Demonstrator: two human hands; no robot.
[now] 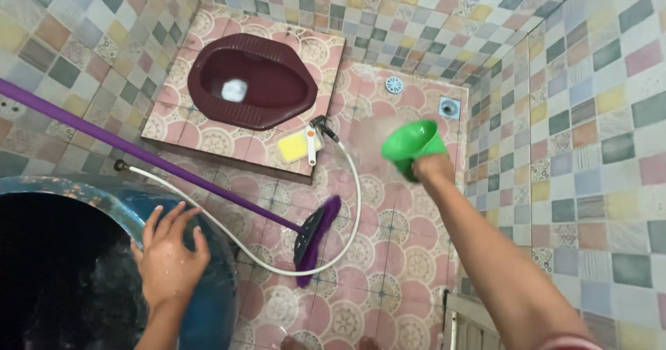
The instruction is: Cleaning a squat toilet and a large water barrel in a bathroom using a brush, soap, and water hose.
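Observation:
My right hand grips a green plastic dipper, held out over the pink patterned floor with its mouth turned away from me. My left hand rests with spread fingers on the rim of a large blue water drum at the lower left; the drum's inside is dark. A purple-handled floor brush leans from the left wall, its head on the floor between my hands.
A maroon squat toilet sits on a raised tiled step, with a yellow sponge and a spray nozzle at its edge. A white hose loops across the floor. Two drains lie in the far corner. Tiled walls close in.

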